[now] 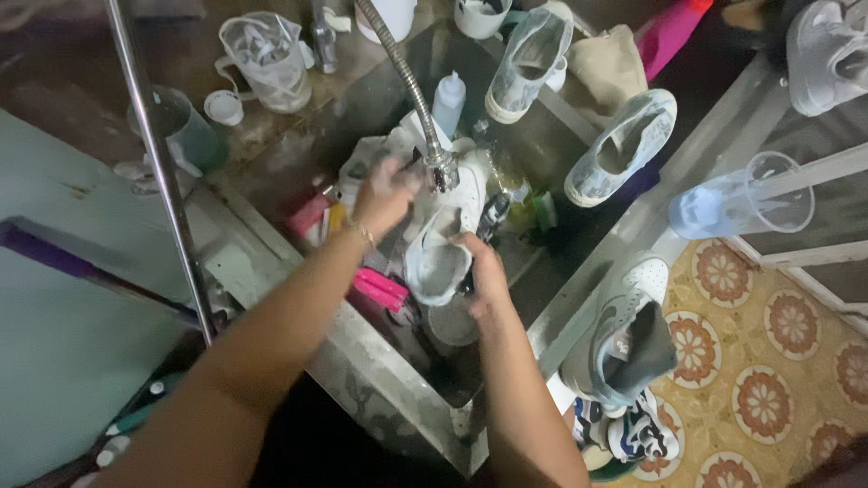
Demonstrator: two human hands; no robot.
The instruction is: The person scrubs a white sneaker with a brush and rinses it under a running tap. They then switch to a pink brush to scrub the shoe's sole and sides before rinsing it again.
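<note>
Presently, head view: the right hand (485,271) is gripping a white sneaker (441,244) at its heel side, fingers closed around the edge, holding it over the sink (398,398). The left hand (384,194) is resting on top of the same shoe near the toe, fingers curled loosely; whether its grip is actually closing on the shoe cannot be told. Just above the left grip, the metal hose nozzle (442,170) is hanging touching or almost touching the shoe. Below the left grip, a pink brush (380,289) is lying at the sink's edge. Right of the right grip, a grey sneaker (619,339) is leaning on the sink's rim, and two more pale sneakers (579,99) are sitting farther up.
</note>
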